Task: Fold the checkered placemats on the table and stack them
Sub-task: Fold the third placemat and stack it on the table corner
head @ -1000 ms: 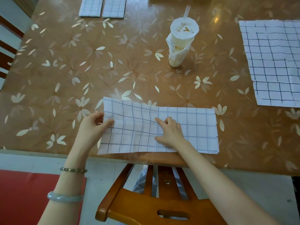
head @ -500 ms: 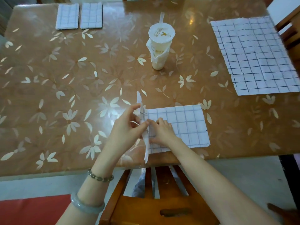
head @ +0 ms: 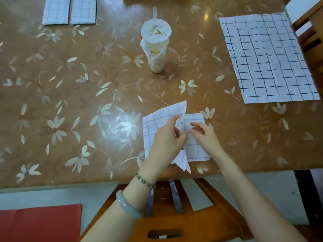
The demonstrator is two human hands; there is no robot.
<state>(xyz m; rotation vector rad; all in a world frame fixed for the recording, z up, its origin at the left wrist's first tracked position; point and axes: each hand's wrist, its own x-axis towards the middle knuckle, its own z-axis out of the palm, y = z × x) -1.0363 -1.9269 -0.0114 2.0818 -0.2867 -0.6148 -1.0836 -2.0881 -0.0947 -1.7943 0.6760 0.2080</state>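
Grip: a raised flap of the half-folded placemat (head: 153,123) is pinched in the left hand (head: 166,142). The right hand (head: 203,135) is laid with bent fingers on the lower layer; its hold cannot be told. The mat is placed at the table's (head: 87,75) near edge, one corner overhanging. The flap is tipped rightward, with the crease running near-to-far. The cup's (head: 156,48) lid print is illegible.

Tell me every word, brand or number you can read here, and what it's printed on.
None reads clearly.
On the cup lid: gold print with a Y-shaped mark, too blurred to read.
On the cup side: a few gold characters, too small to read.
The flat placemat, half-folded placemat and two folded placemats: grid lines only, no words.
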